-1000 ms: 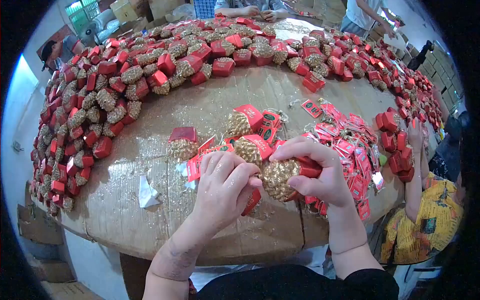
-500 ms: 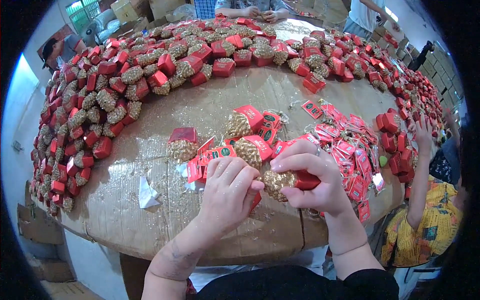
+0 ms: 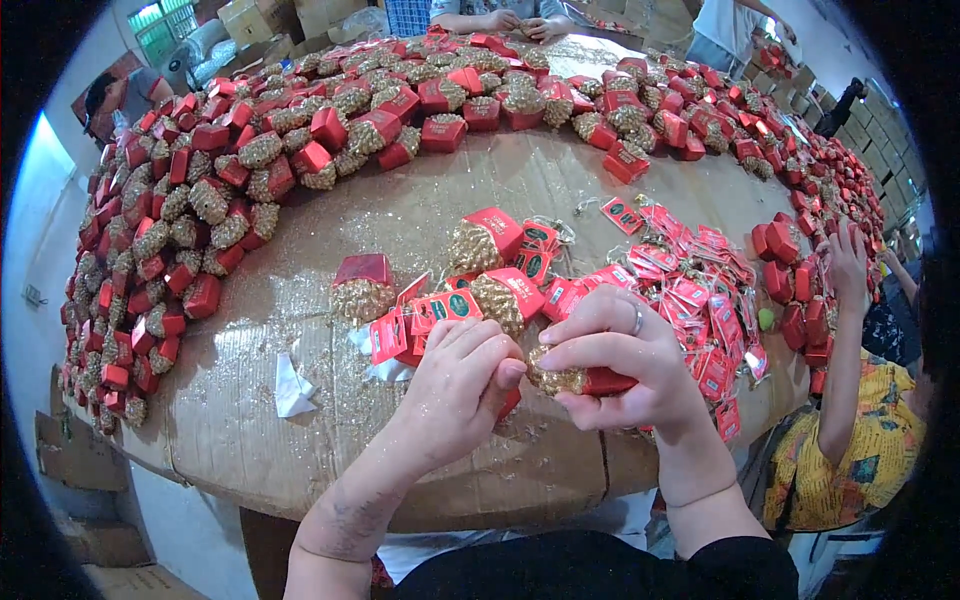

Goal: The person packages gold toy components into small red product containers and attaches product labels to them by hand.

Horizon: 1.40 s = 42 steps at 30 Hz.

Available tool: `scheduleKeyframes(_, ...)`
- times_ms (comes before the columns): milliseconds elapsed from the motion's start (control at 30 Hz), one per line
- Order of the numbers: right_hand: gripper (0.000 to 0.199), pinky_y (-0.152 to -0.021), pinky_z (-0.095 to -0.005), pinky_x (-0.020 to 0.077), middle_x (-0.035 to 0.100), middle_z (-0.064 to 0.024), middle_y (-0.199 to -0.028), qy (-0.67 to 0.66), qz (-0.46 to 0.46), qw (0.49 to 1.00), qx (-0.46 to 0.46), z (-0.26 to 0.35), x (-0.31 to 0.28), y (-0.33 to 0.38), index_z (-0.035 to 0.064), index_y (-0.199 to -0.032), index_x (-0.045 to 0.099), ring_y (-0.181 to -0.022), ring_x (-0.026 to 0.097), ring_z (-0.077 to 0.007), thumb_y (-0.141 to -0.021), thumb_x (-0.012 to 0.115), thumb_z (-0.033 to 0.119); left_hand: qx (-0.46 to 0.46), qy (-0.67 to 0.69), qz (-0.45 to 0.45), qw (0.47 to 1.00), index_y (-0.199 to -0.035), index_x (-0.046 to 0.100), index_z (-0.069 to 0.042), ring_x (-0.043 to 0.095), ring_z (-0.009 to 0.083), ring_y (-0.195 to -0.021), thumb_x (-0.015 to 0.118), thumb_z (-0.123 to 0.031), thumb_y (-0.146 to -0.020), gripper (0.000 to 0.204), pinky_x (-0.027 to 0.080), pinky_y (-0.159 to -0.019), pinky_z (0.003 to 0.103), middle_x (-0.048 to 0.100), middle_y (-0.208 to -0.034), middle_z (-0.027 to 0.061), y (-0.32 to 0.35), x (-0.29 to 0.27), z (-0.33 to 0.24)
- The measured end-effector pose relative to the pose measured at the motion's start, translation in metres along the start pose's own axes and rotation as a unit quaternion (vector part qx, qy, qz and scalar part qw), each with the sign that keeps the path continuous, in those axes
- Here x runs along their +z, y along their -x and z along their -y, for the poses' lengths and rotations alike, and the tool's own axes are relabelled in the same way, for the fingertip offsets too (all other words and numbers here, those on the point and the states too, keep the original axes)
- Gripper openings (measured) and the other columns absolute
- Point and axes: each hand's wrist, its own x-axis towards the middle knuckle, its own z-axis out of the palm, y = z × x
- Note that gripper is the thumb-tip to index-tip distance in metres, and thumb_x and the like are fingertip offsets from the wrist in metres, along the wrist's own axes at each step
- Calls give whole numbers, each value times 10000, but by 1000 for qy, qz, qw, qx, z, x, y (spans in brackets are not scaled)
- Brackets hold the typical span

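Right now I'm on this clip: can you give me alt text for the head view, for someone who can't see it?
A person's left hand and right hand together grip a gold glittery ornament with a red top over a cardboard-covered table. Loose red tags lie just beyond, and many similar ornaments ring the far edge. Another person's hand reaches in at right.

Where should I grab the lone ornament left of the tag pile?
Take the ornament by its red cap, coming from above and the near side. The cap is flat-sided and faces up at the far end, while the glittery gold body below is bumpy. It lies apart on the table, with tags just to its right.
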Motion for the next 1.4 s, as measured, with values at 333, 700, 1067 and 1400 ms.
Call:
scheduleKeyframes(333,368,-763,-344,490,644,-62,-940,-19,-22,999,19,3,0,-1,93,-994,680,-840,616,-219,-636,765,69,53,-56,-92,993,-834,583,-64,560,272,-748,663,-233,-828,187,397,-746,384,574,-761,78,-2,-7,7)
scheduleKeyframes(700,319,-787,-312,494,639,-85,-932,-61,-39,992,104,-4,-3,2,54,-983,665,-869,612,-222,-674,743,74,96,-97,-30,990,-947,596,-25,583,317,-821,667,-102,-788,190,456,-755,417,601,-865,131,-4,-15,5)
scheduleKeyframes(1067,305,-798,-320,479,641,-81,-904,-129,-26,982,139,-2,-6,1,41,-970,663,-856,605,-201,-672,723,65,76,-64,-28,995,-925,583,-46,541,301,-820,629,-136,-818,147,408,-799,413,565,-849,105,-5,-12,2)
scheduleKeyframes(1400,302,-763,-337,477,614,-70,-863,-32,5,995,91,3,-5,-3,64,-939,658,-822,603,-236,-644,721,46,90,-123,0,988,-910,571,-78,568,242,-854,681,-133,-766,189,400,-827,385,579,-849,60,-3,-4,11)
